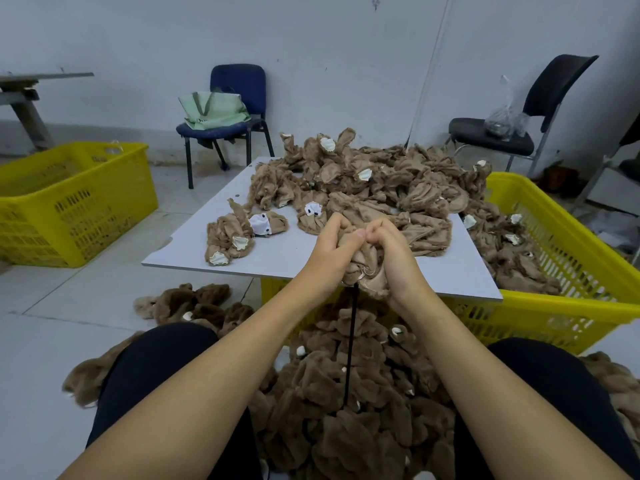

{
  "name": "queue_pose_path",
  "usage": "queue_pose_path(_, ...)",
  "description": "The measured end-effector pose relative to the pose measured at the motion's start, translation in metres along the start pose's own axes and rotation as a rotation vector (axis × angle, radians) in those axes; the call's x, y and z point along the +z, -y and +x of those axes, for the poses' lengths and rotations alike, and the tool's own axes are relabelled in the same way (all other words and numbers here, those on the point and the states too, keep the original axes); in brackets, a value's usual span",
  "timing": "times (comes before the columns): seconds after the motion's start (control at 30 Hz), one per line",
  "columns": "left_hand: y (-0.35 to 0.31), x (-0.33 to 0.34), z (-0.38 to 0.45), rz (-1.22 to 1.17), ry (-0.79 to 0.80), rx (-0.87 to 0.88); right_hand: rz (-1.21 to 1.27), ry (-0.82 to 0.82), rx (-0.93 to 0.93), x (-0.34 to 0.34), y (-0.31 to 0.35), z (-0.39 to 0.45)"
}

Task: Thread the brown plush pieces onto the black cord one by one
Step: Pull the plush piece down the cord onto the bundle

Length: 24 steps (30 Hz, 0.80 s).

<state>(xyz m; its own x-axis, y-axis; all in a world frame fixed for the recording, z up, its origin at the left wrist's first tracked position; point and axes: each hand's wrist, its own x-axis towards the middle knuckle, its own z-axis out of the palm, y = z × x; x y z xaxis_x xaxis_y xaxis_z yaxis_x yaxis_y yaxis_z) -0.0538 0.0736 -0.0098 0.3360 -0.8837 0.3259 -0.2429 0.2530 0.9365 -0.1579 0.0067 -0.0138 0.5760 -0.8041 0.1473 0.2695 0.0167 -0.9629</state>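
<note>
Head view: both hands [363, 252] pinching plush piece [367, 271]; black cord [350, 348] hangs below; plush pile [374, 174] crowds board [277, 251].

Showing brown plush pieces [363, 181] with cream inner patches and white labels dotted black, lying on a pale grey tabletop [277, 251]. Running down from a brown piece [367, 268]: black cord [350, 344], over darker brown threaded plush [346, 410]. Flanking: yellow perforated crate [571, 271] and second yellow crate [69, 202]. Standing behind: blue chair [239, 84] carrying a pale green bag [214, 109], black chair [554, 88], whitish wall [346, 46], light grey tiled floor [69, 306].
</note>
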Motion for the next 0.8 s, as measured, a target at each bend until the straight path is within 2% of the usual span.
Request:
queue_pose_path(0.1, -0.004, -0.004, 0.000, 0.003, 0.050, -0.006, -0.026, 0.010, 0.001, -0.003, 0.001, 0.002)
queue_pose_path(0.47, -0.005, -0.009, 0.003, 0.053, 0.056, 0.050, -0.055, -0.071, 0.105, 0.000, 0.001, 0.005)
queue_pose_path(0.8, -0.001, -0.008, 0.003, 0.073, 0.004, 0.049, -0.075, -0.088, 0.002, 0.006, 0.008, 0.002)
